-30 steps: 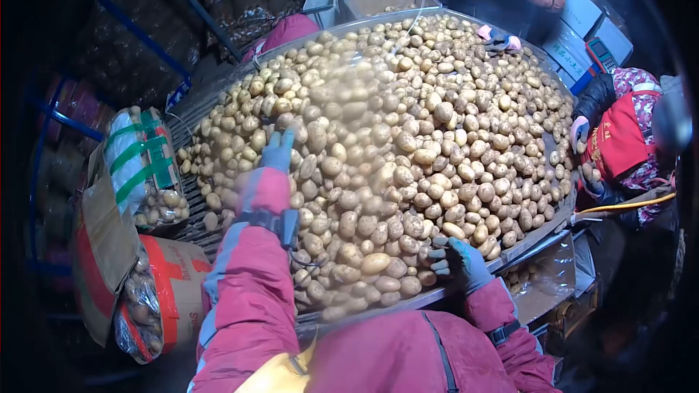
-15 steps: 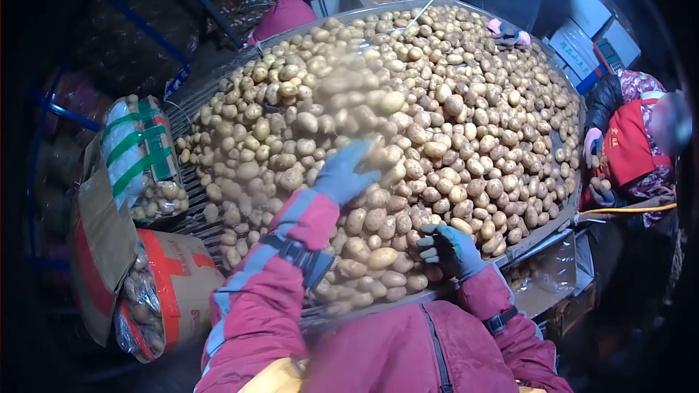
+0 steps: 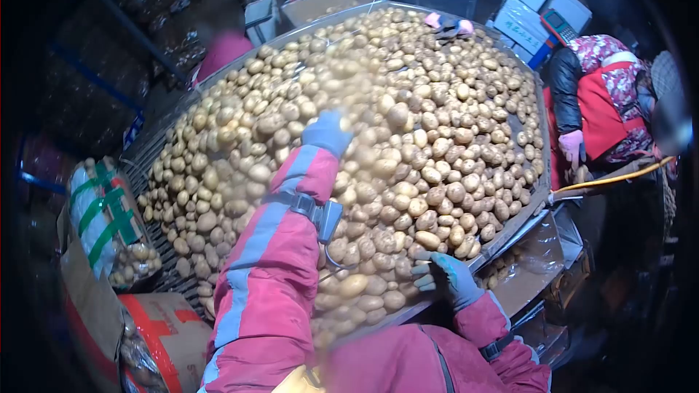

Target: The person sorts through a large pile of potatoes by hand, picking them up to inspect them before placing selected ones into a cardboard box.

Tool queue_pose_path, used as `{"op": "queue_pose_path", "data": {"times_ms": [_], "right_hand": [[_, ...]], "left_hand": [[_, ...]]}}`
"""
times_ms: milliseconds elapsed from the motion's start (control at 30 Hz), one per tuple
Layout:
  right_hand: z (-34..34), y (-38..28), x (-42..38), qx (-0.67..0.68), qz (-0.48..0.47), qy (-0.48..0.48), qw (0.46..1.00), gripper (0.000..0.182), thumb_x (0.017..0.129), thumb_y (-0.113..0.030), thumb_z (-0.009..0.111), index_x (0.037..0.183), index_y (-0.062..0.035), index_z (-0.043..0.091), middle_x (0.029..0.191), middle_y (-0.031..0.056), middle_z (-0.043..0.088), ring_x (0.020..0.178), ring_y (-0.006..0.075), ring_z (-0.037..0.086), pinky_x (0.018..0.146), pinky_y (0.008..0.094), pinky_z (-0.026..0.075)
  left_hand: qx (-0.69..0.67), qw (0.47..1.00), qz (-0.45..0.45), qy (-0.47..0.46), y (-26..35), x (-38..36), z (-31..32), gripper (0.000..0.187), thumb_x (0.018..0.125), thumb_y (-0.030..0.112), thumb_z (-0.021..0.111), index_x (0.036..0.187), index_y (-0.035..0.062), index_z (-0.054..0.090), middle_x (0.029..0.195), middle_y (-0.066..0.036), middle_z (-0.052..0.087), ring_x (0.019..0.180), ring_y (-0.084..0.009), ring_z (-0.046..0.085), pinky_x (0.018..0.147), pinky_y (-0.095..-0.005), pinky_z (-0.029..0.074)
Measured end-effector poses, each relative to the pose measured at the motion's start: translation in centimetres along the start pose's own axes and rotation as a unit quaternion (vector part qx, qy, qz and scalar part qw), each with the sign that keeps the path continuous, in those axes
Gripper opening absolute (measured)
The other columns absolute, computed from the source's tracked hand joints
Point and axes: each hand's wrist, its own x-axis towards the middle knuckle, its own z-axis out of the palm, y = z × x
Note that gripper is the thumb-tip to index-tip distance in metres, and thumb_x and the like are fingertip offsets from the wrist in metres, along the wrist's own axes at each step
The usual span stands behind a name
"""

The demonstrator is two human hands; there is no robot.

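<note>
A broad heap of potatoes [image 3: 429,175] covers the table in front of me. My left hand [image 3: 328,133], in a blue glove, reaches far out over the middle of the heap. Its fingers point down and away into the potatoes, so whether they are closed is hidden. At the near edge my right hand [image 3: 450,278], also gloved, has its fingers stretched apart beside the closest potatoes. Nothing shows in its grasp.
Left stand a carton with red tape [image 3: 164,331] and a green-taped bag of potatoes [image 3: 109,225]. A co-worker in a red apron [image 3: 608,113] is at the right. Another person's gloved hand [image 3: 449,25] touches the far potatoes. A box [image 3: 328,6] stands behind.
My left hand has moved farther out over the heap, and its spread fingers have gone out of sight. My right hand stays at the near edge. The view has swung to the right.
</note>
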Motion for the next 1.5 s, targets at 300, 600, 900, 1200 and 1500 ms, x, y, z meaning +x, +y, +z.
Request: {"op": "queue_pose_path", "data": {"times_ms": [300, 600, 900, 1200, 1500], "right_hand": [[-2.3, 0.3, -1.4, -0.007, -0.087, -0.043, 0.995, 0.050, 0.103, -0.041, 0.055, 0.135, -0.0027, 0.059, 0.109, 0.0106, 0.071, 0.085, 0.0195, 0.069, 0.077, 0.0301, 0.056], [-0.5, -4.7, -6.0, -0.192, -0.292, -0.003, 0.937, 0.084, 0.087, -0.015, 0.077, 0.158, -0.0092, 0.033, 0.153, 0.0063, 0.047, 0.086, 0.0082, 0.057, 0.080, 0.0239, 0.053], [-7.4, -2.3, -8.9, -0.171, -0.257, -0.038, 0.950, 0.068, 0.084, -0.032, 0.080, 0.142, -0.0057, 0.056, 0.121, 0.0086, 0.068, 0.101, 0.0167, 0.064, 0.091, 0.0309, 0.051], [-13.7, -0.6, -12.7, 0.146, -0.144, -0.098, 0.974, 0.044, 0.100, -0.035, 0.060, 0.128, -0.0003, 0.060, 0.100, 0.0124, 0.072, 0.070, 0.0169, 0.069, 0.051, 0.0269, 0.055], [-18.5, 1.6, -16.4, 0.081, -0.240, -0.019, 0.967, 0.049, 0.094, -0.024, 0.074, 0.136, -0.0047, 0.058, 0.108, 0.0066, 0.071, 0.089, 0.0141, 0.068, 0.075, 0.0283, 0.056]], "left_hand": [[-0.372, 0.917, 0.075, -0.125, 3.4, -6.8, 2.2, 0.064, 0.089, 0.055, 0.065, 0.129, 0.0054, 0.064, 0.126, -0.020, 0.067, 0.120, -0.0309, 0.063, 0.103, -0.0390, 0.047], [-0.590, 0.705, -0.136, -0.369, 15.0, -21.1, -0.9, 0.053, 0.101, 0.052, 0.053, 0.123, 0.0051, 0.065, 0.086, -0.008, 0.070, 0.062, -0.0113, 0.060, 0.052, -0.0236, 0.044], [-0.399, 0.795, -0.106, -0.444, 21.5, -27.0, -1.4, 0.063, 0.104, 0.058, 0.039, 0.104, 0.0019, 0.068, 0.062, -0.012, 0.067, 0.046, -0.0187, 0.060, 0.045, -0.0310, 0.045], [-0.506, 0.782, -0.025, -0.363, 27.4, -29.4, 0.5, 0.044, 0.100, 0.040, 0.062, 0.120, 0.0005, 0.066, 0.078, -0.005, 0.067, 0.051, -0.0123, 0.060, 0.045, -0.0227, 0.047], [-0.486, 0.750, 0.058, -0.446, 33.6, -31.0, 3.8, 0.049, 0.099, 0.027, 0.065, 0.141, 0.0033, 0.057, 0.100, -0.003, 0.069, 0.080, -0.0084, 0.065, 0.065, -0.0236, 0.054]]}}
